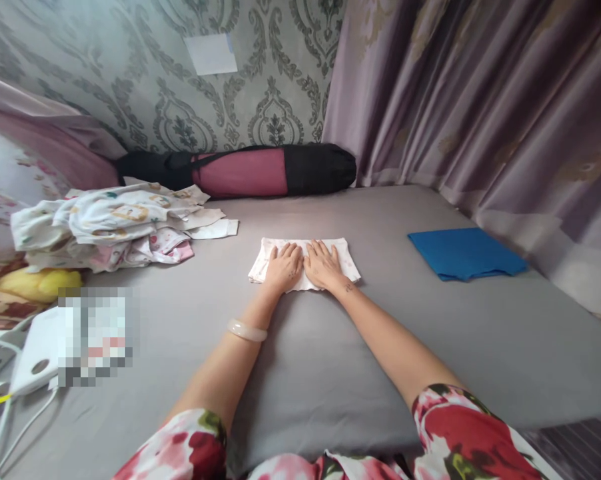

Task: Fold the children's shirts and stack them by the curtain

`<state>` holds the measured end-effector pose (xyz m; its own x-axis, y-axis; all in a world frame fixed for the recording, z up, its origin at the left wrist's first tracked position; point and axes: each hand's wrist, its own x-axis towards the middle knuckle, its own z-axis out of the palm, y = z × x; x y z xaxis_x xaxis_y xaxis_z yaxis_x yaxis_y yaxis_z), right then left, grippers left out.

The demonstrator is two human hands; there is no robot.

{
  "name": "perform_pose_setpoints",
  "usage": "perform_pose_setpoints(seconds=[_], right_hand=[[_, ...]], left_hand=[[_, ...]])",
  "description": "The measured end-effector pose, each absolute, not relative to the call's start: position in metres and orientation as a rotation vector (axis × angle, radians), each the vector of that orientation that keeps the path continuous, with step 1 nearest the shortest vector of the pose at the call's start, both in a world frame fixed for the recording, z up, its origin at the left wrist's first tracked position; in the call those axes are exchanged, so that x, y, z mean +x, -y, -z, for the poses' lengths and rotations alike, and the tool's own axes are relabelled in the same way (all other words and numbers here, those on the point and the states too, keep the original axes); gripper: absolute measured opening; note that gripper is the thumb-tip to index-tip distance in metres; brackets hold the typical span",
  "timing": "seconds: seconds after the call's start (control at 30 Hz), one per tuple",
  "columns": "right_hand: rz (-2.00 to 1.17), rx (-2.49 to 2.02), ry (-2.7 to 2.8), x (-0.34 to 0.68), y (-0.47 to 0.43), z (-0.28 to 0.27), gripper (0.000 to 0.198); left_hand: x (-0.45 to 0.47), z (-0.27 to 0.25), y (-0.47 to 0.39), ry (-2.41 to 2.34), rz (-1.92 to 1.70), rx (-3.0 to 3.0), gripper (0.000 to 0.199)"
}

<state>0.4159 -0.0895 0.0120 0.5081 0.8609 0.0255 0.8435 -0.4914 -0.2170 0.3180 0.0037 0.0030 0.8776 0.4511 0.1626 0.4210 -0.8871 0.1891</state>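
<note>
White cloth (pixel 349 259): lay folded on the grey sheet (pixel 300 373), between clothes pile (pixel 120 223) and blue cloth (pixel 468 253).
Left hand (pixel 284 268): rested palm-down on it, fingers extended, slightly parted, gripping nothing.
Right hand (pixel 323 265): lay likewise flat, thumb apart, gripping nothing.
Pixelated item (pixel 103 327): showed reddish banding; any lettering was unreadable.

You are touching matt, soft-looking cloth (pixel 305 283), wearing a smooth, glossy bangle (pixel 247 331), working over a matt fabric sheet (pixel 310 373) and facing faintly shiny fabric curtains (pixel 415 100).
</note>
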Motion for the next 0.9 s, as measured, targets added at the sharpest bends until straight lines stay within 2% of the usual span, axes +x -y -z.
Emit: perform_pose_setpoints(seconds=[0.23,0.43,0.9], right_hand=[[-0.192,-2.514,1.442,0.42,0.093,-0.016,0.056],[-0.104,-2.564,1.364,0.43,0.11,-0.023,0.056],[-0.143,-2.583,1.301,0.436,0.114,-0.012,0.056]], left_hand=[[0.313,-0.015,-0.01,-0.563,-0.192,2.99,0.042],[0.304,-0.019,-0.018,-0.636,-0.146,3.034,0.049],[0.306,0.002,-0.026,-0.672,-0.222,2.965,0.051]])
